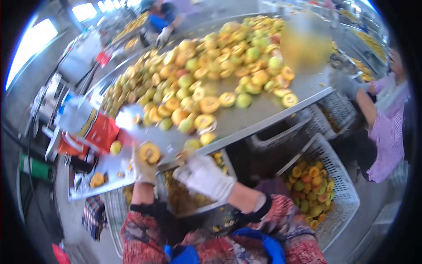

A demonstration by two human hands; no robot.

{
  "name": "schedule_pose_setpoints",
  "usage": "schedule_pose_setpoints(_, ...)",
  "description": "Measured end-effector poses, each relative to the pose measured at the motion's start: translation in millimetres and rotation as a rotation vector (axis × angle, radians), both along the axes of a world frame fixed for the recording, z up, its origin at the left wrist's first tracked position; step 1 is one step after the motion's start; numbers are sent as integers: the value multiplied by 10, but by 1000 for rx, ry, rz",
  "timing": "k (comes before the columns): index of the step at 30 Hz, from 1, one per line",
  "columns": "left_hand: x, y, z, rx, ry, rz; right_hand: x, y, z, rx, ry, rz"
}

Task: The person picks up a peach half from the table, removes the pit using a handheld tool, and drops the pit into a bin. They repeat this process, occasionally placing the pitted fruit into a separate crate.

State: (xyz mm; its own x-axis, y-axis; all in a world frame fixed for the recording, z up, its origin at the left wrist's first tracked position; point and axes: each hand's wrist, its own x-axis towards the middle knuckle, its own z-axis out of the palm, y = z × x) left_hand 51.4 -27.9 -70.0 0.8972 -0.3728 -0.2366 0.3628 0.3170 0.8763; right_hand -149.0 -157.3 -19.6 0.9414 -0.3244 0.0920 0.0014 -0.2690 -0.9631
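Note:
My left hand (143, 169), in a white glove, grips a halved peach (150, 152) at the table's near edge, its cut orange face turned toward me. My right hand (204, 177), also gloved, is closed just to the right, over a crate (222, 199). At its fingertips is something small and brownish, too blurred to name. Beyond both hands, a big heap of peaches (209, 104), many of them cut in half, covers the metal table (235, 125).
A red and white container (94, 127) stands on the table's left end. Below right is a white crate (347, 202) of peach halves (310, 187). A person in pink (390, 127) works at the right. Another person in blue (159, 22) is across the table.

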Motion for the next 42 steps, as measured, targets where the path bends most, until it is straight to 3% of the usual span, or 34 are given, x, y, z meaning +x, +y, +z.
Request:
schedule_pose_setpoints(2, -120, 7, 35, -166, 119, -95, 26, 27, -85, -18, 18, -34)
schedule_pose_setpoints(6, -455, -30, 189, -231, 114, -191, 68, 206, -264, -296, 54, -24)
schedule_pose_setpoints(9, -642, -45, 158, -291, 169, -150, 121, 271, -388, -415, -58, 20)
schedule_pose_setpoints(16, -869, -5, 227, -264, 69, -127, 153, 347, -462, -600, 30, 58)
schedule_pose_setpoints(25, -946, 16, 130, -214, -35, -145, 118, 435, -599, -487, 40, 46)
schedule_pose_setpoints(32, -1015, 103, 245, -109, -158, -158, 48, 500, -530, -86, 20, 102)
schedule_pose_setpoints(34, -1005, 137, 242, -47, -226, -146, 36, 482, -464, -213, 84, 132)
schedule_pose_setpoints(36, -1027, 150, 268, -12, -270, -128, 48, 558, -589, -56, -67, 86)
schedule_pose_setpoints(39, -1034, 162, 284, 57, -449, -126, 71, 607, -647, -110, -118, 47)
schedule_pose_setpoints(42, -1069, 162, 291, 41, -469, -104, 56, 628, -598, -138, -72, 66)
